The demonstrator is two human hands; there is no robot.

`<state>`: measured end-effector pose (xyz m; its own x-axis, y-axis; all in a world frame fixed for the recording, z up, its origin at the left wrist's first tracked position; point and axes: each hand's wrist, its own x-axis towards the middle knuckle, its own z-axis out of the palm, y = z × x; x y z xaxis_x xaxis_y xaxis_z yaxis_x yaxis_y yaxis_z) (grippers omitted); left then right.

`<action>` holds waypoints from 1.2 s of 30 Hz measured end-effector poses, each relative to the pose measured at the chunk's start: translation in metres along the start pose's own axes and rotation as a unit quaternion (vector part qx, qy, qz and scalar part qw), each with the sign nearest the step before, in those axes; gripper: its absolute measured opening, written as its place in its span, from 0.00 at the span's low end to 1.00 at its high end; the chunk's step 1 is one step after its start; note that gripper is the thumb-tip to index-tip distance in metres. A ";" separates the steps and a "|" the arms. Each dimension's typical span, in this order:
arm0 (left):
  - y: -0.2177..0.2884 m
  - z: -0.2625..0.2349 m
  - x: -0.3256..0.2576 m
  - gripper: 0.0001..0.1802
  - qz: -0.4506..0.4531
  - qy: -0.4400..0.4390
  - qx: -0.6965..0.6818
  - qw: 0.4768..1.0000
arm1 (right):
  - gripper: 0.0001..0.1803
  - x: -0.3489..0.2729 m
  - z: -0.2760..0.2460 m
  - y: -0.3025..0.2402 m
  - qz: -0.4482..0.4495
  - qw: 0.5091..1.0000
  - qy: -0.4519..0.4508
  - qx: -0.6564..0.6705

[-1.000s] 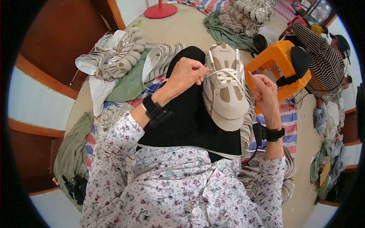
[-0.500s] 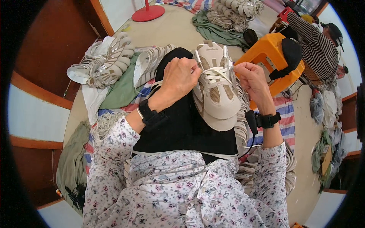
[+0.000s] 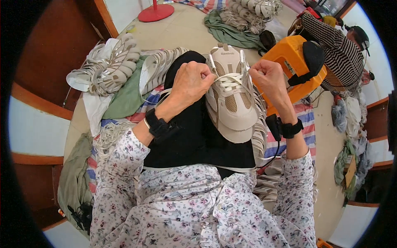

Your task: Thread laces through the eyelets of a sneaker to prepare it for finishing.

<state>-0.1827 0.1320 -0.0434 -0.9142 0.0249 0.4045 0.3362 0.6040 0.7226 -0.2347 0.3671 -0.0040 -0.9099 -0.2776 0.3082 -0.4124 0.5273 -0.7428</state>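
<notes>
Two fists, left hand [image 3: 191, 82] and right hand [image 3: 267, 77], each grip closed on white lace [image 3: 231, 78] ends. Beige sneaker [image 3: 231, 101] looks light with a soft upper; laces are limp, so pull by the ends.

Bright, even daylight, soft shadows, sharp centre, fisheye-bent black-vignetted edges.

left: shoe-upper pile [image 3: 109, 66] | right: orange stool [image 3: 289, 58] | ahead: bare floor [image 3: 182, 29]
</notes>
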 end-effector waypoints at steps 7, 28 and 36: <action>-0.005 0.008 0.000 0.13 0.014 0.024 -0.019 0.999 | 0.05 0.004 0.006 -0.006 -0.109 0.976 -0.007 -0.189; -0.005 0.011 0.013 0.13 -0.029 -0.027 -0.113 0.993 | 0.06 0.036 0.043 -0.044 -0.066 0.849 -0.109 -0.512; -0.008 0.013 0.014 0.14 -0.006 -0.006 -0.058 0.998 | 0.12 0.033 0.033 -0.015 -0.169 0.913 -0.051 -0.369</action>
<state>-0.2009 0.1376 -0.0512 -0.9211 0.0280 0.3884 0.3476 0.5083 0.7879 -0.2572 0.3236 -0.0028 -0.7325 -0.5775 0.3605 -0.6196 0.7849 -0.0015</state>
